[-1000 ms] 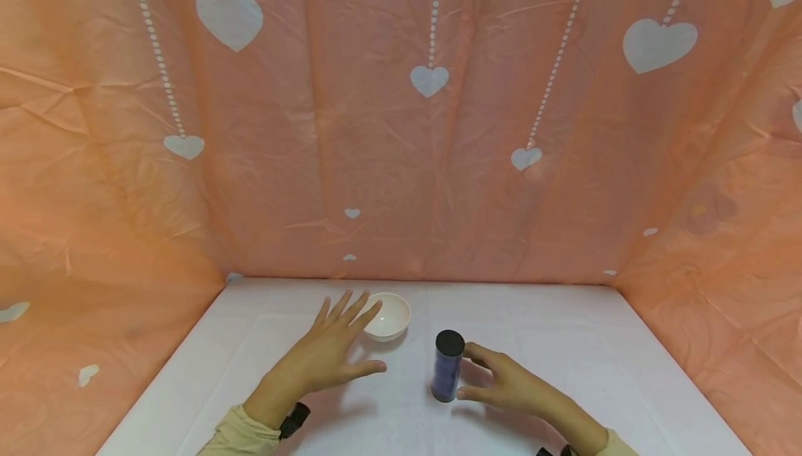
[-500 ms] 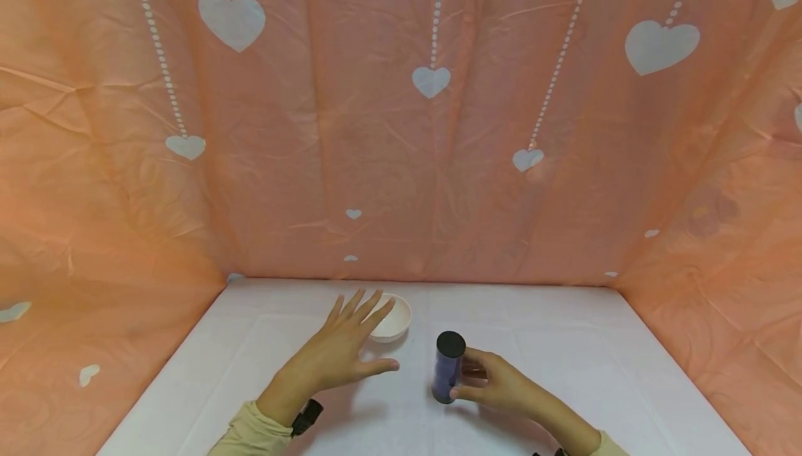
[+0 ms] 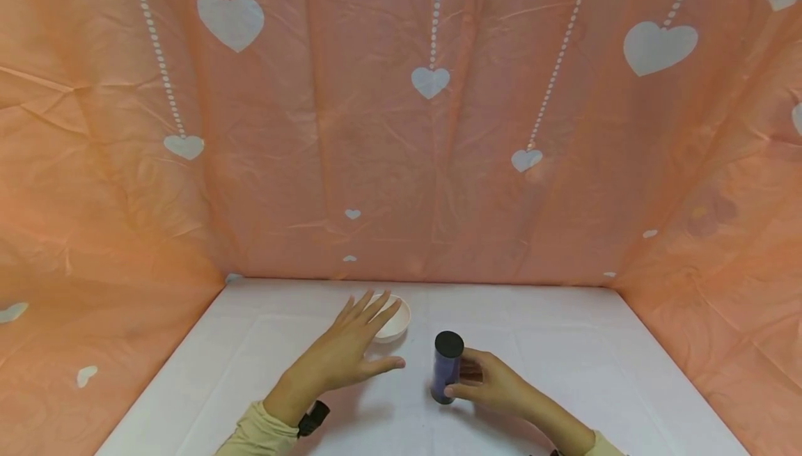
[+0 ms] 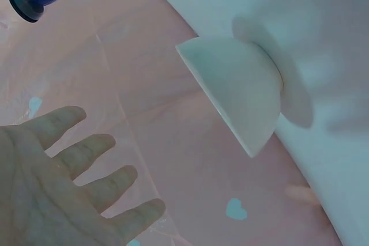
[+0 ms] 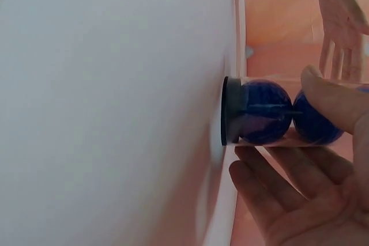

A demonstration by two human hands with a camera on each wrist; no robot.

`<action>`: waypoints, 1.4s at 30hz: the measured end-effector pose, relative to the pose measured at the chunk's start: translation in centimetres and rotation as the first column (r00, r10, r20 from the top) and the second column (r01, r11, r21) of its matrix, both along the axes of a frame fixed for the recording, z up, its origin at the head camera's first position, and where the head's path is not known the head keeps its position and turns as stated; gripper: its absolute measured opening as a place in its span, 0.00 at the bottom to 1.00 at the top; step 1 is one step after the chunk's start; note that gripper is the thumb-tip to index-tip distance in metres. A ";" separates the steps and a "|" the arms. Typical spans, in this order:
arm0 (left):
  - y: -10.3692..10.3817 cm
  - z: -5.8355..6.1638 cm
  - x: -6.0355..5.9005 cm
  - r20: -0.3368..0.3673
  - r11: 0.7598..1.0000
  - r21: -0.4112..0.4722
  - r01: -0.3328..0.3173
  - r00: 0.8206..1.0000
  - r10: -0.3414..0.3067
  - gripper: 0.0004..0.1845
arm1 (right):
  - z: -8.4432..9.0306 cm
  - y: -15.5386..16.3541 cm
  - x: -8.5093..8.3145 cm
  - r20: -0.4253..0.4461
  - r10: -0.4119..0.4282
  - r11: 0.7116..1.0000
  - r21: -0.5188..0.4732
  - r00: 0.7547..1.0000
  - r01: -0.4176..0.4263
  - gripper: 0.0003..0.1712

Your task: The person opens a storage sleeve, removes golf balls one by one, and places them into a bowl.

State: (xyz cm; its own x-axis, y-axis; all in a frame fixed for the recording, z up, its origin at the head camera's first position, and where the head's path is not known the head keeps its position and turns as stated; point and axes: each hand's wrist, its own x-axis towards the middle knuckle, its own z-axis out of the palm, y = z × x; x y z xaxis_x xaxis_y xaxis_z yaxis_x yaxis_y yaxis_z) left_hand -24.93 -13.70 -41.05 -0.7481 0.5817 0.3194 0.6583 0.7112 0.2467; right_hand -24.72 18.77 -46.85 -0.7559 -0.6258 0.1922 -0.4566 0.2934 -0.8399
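Observation:
A clear tube of blue balls (image 3: pixel 445 371) with black end caps stands upright on the white table. My right hand (image 3: pixel 495 385) is at its right side, thumb across the near face and fingers around the back. In the right wrist view the thumb lies over the tube (image 5: pixel 265 112), with the fingers along its other side. My left hand (image 3: pixel 341 355) hovers with fingers spread, holding nothing. Its fingers cover part of a white bowl (image 3: pixel 396 324) in the head view. In the left wrist view the bowl (image 4: pixel 239 87) sits apart from the fingertips.
The white table (image 3: pixel 564 344) carries the tube and the bowl. An orange curtain (image 3: pixel 376 184) with white hearts rises behind it and along both sides. Dark wrist straps (image 3: pixel 312 418) sit below the sleeves.
My right hand has moved left, bringing its thumb and fingers around the tube. My left hand has drifted right, covering more of the bowl. Tube and bowl stay in place.

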 end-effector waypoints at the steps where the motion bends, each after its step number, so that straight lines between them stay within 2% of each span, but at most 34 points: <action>1: 0.0 0.0 0.0 -0.002 1.000 0.009 0.003 1.000 -0.003 0.51 | 0.0 -0.1 0.0 0.001 -0.005 1.000 -0.001 1.000 0.005 0.32; 5: 0.2 -0.1 0.0 -0.026 0.999 0.038 0.032 0.999 -0.031 0.48 | 0.0 -0.5 0.0 0.007 -0.024 1.000 -0.011 1.000 0.024 0.32; 11: 0.5 -0.1 0.0 -0.073 0.995 0.072 0.064 0.996 -0.059 0.43 | -0.1 -1.2 0.2 -0.040 -0.057 0.998 -0.017 0.998 0.057 0.32; 19: 0.9 -0.2 0.4 -0.016 0.980 0.172 0.099 0.995 -0.098 0.34 | 0.5 -2.0 0.2 -0.072 -0.096 0.995 0.008 0.993 0.097 0.25; 28: 1.3 -0.3 0.6 -0.069 0.970 0.200 0.142 0.989 -0.130 0.31 | 1.4 -2.2 0.4 -0.214 -0.141 0.985 0.066 0.967 0.159 0.22; 35: 1.6 -0.5 0.4 -0.024 0.962 0.228 0.151 0.988 -0.150 0.28 | 1.3 -2.0 0.2 -0.269 -0.136 0.986 0.054 0.954 0.156 0.21; 42: 1.4 -0.7 0.0 -0.051 0.953 0.229 0.197 0.980 -0.191 0.27 | 1.3 -1.9 0.2 -0.235 -0.125 0.989 0.049 0.964 0.141 0.19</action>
State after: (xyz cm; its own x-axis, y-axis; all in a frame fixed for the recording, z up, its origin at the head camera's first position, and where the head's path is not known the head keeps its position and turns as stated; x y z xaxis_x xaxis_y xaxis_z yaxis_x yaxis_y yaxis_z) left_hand -24.91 -12.26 -41.75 -0.6170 0.6223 0.4817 0.7869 0.4944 0.3692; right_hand -24.57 16.86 -45.56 -0.7730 -0.5394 0.3340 -0.5891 0.4146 -0.6936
